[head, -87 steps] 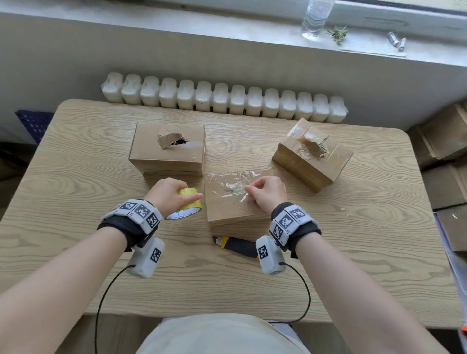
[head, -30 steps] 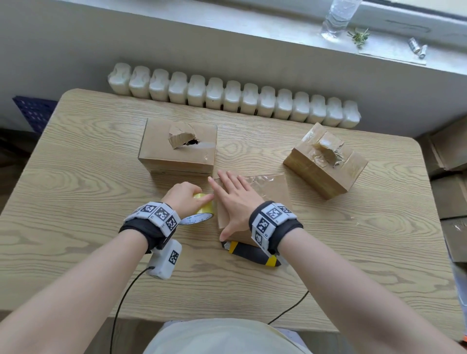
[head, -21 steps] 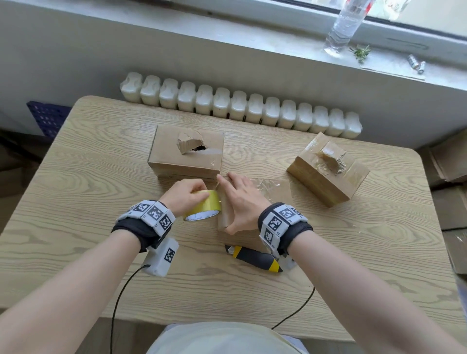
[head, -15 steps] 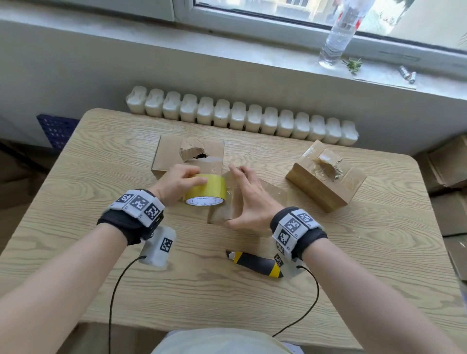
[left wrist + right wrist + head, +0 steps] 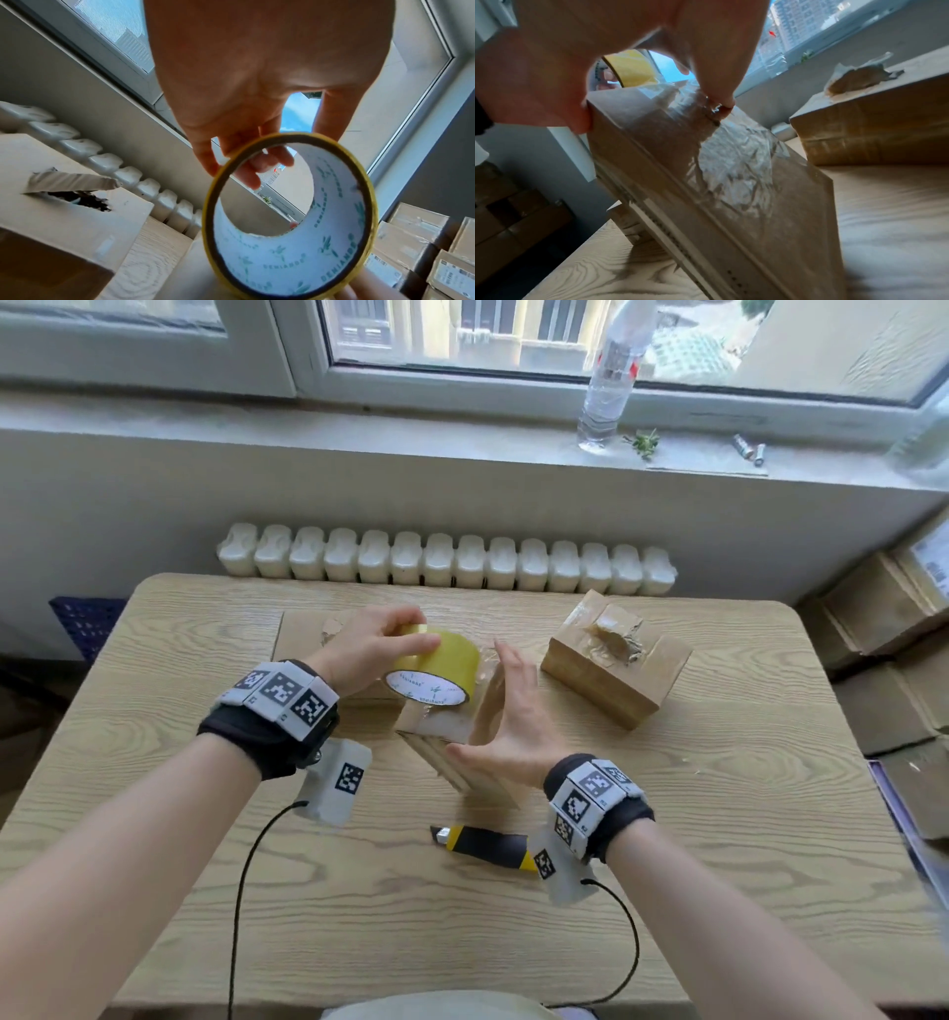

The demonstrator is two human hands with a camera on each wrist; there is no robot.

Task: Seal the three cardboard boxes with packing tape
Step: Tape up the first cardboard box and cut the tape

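My left hand (image 5: 398, 642) grips the yellow tape roll (image 5: 434, 667) by its rim, lifted above the middle box (image 5: 464, 770). In the left wrist view the roll (image 5: 339, 213) hangs from my fingers. That box stands tipped up on its edge. My right hand (image 5: 513, 706) lies flat against its taped face, fingers straight, thumb at the near corner. Wrinkled clear tape (image 5: 739, 154) covers that face under my fingertips (image 5: 721, 105). The left box (image 5: 64, 203) has a torn flap and an open hole. The right box (image 5: 616, 665) has a crumpled taped top.
A black and yellow utility knife (image 5: 482, 845) lies on the wooden table (image 5: 719, 814) just in front of the tipped box. Stacked cartons (image 5: 893, 629) stand off the table's right edge. A plastic bottle (image 5: 606, 387) stands on the windowsill beyond.
The middle box lay flat under my right palm; now it is tipped up on its edge. My left hand has raised the tape roll from the table to above the box.
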